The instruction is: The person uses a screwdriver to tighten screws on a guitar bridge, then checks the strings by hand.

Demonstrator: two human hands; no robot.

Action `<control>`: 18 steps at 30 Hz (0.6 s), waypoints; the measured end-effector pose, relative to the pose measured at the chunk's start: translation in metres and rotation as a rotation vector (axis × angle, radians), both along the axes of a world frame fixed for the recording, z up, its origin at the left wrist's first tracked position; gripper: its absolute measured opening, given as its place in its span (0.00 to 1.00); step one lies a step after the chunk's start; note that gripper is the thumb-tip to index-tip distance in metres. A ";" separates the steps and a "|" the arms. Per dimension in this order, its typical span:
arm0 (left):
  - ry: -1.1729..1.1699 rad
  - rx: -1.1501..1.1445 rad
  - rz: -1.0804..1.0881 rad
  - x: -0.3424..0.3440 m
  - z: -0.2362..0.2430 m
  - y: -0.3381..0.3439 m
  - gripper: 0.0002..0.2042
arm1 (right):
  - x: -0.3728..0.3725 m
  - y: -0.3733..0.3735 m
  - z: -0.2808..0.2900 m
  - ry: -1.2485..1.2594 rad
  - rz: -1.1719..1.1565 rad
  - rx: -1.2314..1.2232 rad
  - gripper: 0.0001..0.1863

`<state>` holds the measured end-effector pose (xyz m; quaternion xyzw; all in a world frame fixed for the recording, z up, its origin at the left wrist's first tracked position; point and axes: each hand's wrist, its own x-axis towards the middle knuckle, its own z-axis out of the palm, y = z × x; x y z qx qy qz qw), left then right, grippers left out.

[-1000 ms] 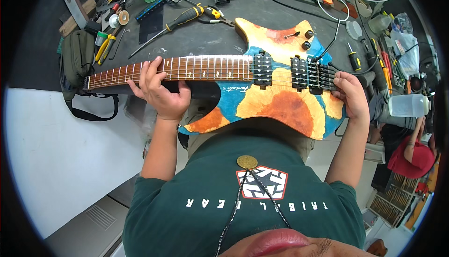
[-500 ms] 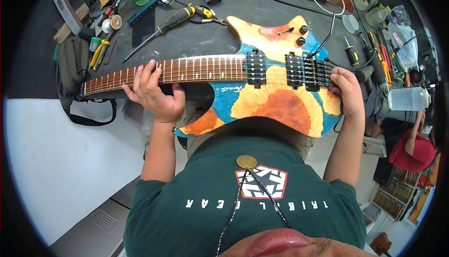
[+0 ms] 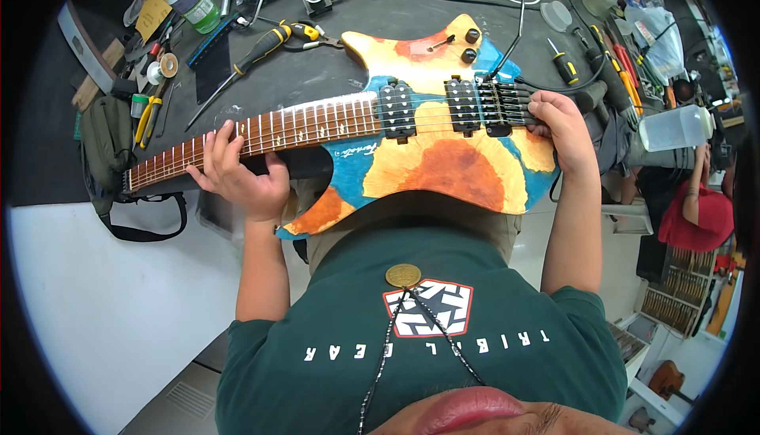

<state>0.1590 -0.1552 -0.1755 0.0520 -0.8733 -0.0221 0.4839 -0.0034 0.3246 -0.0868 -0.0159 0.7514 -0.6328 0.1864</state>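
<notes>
A headless electric guitar (image 3: 451, 170) with a blue, orange and yellow body lies strings up across my lap and the bench's near edge, its neck pointing left. My left hand (image 3: 241, 178) is at the neck, fingers spread and fingertips on the strings of the fretboard (image 3: 317, 128). Its thumb stands apart at the neck's near edge. At the body's right end, my right hand (image 3: 564, 130) has its fingers closed at the black bridge (image 3: 500, 104), pinching a tuning knob that the fingers mostly hide. A thin black lever (image 3: 514, 39) rises from beside the bridge.
Beyond the guitar lie a long screwdriver (image 3: 261, 49), pliers (image 3: 317, 37) and a green-filled container (image 3: 194, 6). A black cable (image 3: 590, 83) runs by the bridge. Tools and a translucent bottle (image 3: 673, 128) crowd the right. A bag (image 3: 111, 142) sits beside the neck's end. Another person in red (image 3: 697, 213) is at right.
The whole view has shifted, with the guitar and bench sitting further left in it. Both hands keep their places, the left at the neck and the right at the bridge.
</notes>
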 end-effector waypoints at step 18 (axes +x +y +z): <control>-0.011 0.024 -0.018 0.001 0.002 0.000 0.25 | 0.000 -0.001 0.002 -0.026 -0.003 -0.004 0.08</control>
